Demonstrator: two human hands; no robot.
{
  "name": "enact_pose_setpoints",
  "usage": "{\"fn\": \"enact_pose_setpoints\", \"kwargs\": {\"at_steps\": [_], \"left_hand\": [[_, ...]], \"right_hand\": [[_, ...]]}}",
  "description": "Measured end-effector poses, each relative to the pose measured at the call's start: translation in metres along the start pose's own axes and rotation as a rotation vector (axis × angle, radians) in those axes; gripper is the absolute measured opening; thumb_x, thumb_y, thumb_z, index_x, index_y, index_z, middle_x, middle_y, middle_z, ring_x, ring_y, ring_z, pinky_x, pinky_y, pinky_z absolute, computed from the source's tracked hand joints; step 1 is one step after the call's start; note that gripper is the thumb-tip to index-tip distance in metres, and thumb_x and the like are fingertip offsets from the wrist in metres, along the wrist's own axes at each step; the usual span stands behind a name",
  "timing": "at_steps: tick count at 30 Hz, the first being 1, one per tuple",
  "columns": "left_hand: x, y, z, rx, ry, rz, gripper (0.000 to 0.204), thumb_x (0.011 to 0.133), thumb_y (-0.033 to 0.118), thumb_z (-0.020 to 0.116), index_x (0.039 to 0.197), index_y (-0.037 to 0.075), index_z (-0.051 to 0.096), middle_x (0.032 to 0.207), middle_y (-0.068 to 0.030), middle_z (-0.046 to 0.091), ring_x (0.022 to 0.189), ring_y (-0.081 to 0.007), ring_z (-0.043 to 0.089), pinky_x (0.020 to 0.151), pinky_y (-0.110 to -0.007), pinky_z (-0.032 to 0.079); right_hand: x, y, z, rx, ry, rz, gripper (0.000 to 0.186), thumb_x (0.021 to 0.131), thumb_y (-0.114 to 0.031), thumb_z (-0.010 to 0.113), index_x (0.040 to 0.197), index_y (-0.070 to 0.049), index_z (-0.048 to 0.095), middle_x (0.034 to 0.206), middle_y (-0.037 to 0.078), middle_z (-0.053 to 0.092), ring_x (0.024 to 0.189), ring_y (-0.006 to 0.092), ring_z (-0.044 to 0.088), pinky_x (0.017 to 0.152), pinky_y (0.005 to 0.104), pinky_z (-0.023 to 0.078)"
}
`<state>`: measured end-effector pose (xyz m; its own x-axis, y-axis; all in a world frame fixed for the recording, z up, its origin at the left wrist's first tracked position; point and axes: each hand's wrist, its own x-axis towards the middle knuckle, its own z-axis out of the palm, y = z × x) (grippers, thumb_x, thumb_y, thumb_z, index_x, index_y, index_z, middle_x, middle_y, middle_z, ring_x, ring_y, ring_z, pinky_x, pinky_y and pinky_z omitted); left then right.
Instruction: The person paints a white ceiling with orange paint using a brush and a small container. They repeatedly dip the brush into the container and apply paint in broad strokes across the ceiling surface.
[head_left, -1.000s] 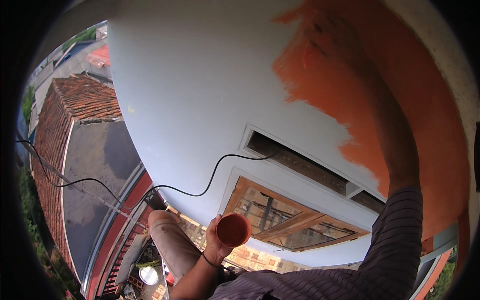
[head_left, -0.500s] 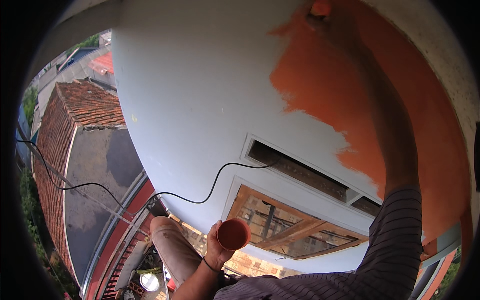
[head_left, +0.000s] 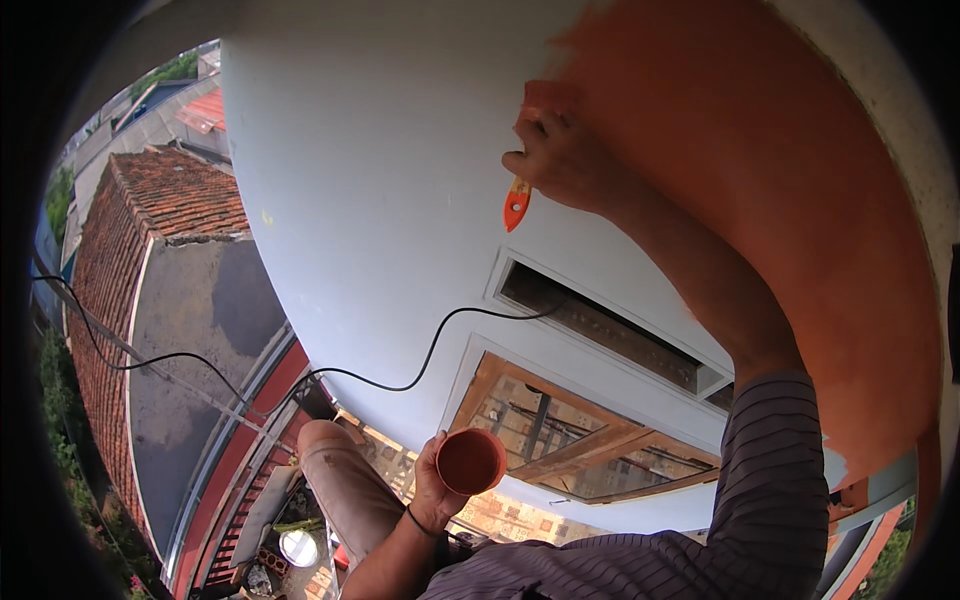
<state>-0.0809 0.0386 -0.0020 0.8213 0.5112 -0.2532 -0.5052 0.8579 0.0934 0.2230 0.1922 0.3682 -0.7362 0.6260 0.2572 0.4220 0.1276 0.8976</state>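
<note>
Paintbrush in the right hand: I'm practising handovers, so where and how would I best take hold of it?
Likely by the orange handle end, from below: it sticks out free beneath the right hand, whose fingers cover the middle, while the broad paint-coloured head points up the wall.

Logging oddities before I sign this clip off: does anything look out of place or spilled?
A black cable trails from the narrow opening above the window and sags across the pale wall; its slack curves look makeshift. No spill shows.
</note>
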Motion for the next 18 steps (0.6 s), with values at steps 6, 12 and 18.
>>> {"fn": "enact_pose_setpoints", "kwargs": {"at_steps": [6, 12, 18], "left_hand": [[-0.010, 0.006, 0.008, -0.002, -0.020, 0.038, 0.051, 0.104, 0.052, 0.058, 0.125, 0.006, 0.071, 0.120, -0.0159, 0.076, 0.108, -0.0355, 0.075, 0.089, -0.053, 0.065], [-0.007, 0.006, 0.005, -0.025, -0.032, 0.014, 0.053, 0.104, 0.051, 0.060, 0.128, 0.005, 0.070, 0.121, -0.0173, 0.076, 0.110, -0.0353, 0.075, 0.091, -0.051, 0.065], [-0.005, 0.004, 0.006, -0.039, -0.015, 0.012, 0.054, 0.104, 0.049, 0.058, 0.128, 0.002, 0.069, 0.120, -0.0188, 0.075, 0.109, -0.0358, 0.075, 0.090, -0.050, 0.065]], "right_hand": [[0.010, -0.058, -0.002, 0.430, -0.028, -0.055, 0.010, 0.087, -0.008, 0.077, 0.084, -0.012, 0.069, 0.096, 0.004, 0.070, 0.084, 0.0212, 0.070, 0.071, 0.0377, 0.057], [0.026, 0.032, -0.033, 1.054, -0.133, 0.805, 0.013, 0.091, -0.011, 0.069, 0.101, -0.018, 0.073, 0.097, 0.001, 0.071, 0.083, 0.0219, 0.071, 0.074, 0.0393, 0.056], [0.040, 0.127, -0.061, 1.577, 0.111, 0.084, 0.017, 0.099, -0.017, 0.073, 0.087, -0.011, 0.064, 0.075, 0.008, 0.060, 0.073, 0.0188, 0.061, 0.071, 0.0344, 0.052]]}}
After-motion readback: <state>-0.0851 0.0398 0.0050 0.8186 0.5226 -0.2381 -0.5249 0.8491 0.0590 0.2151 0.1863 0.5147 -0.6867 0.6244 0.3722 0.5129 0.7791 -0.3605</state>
